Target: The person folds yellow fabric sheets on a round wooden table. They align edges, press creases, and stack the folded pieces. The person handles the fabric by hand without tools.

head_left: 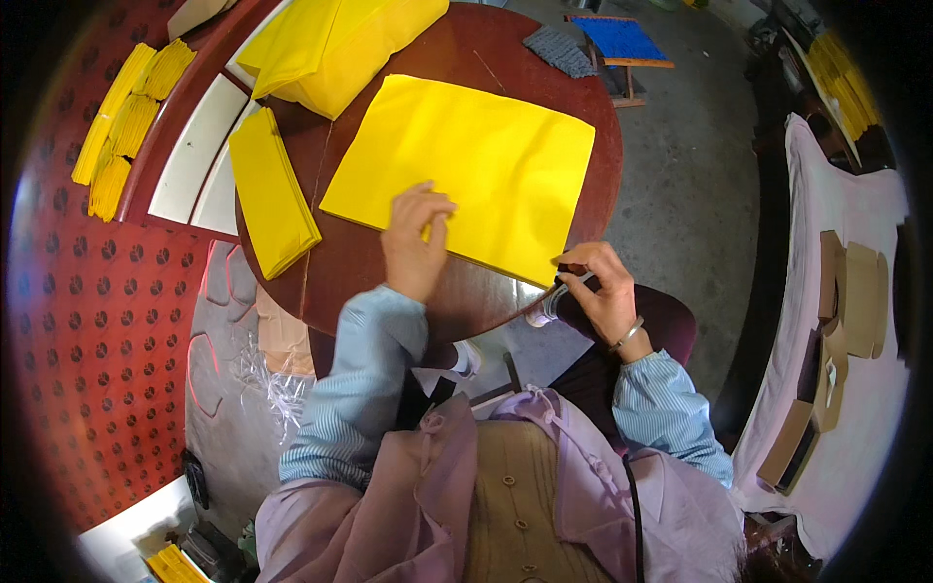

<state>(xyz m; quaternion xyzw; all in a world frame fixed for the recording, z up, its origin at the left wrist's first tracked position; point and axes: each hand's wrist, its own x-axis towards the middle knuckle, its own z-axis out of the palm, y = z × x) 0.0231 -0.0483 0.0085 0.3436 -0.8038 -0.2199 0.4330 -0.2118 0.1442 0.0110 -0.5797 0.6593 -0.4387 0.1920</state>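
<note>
A flat stack of bright yellow fabric-like sheets (476,155) lies on the round red-brown table (457,306) before me. My left hand (418,238) is over its near edge, fingers loosely bent and thumb apart, holding nothing that shows. Whether its fingertips touch the top sheet I cannot tell. At the near right corner of the stack is my right hand (598,287), thumb and forefinger brought together in a pinch. Something small and dark shows at those fingertips; its kind is unclear. To the left lies a narrow folded yellow bundle (272,194).
A bulky yellow pile (340,53) covers the table's far left. Beyond the far right edge stands a stool with a blue seat (620,41); a grey knitted cloth (559,51) lies on the rim. Open cardboard boxes (860,301) rest on a pale-covered surface at right. More yellow bundles (131,126) lie far left.
</note>
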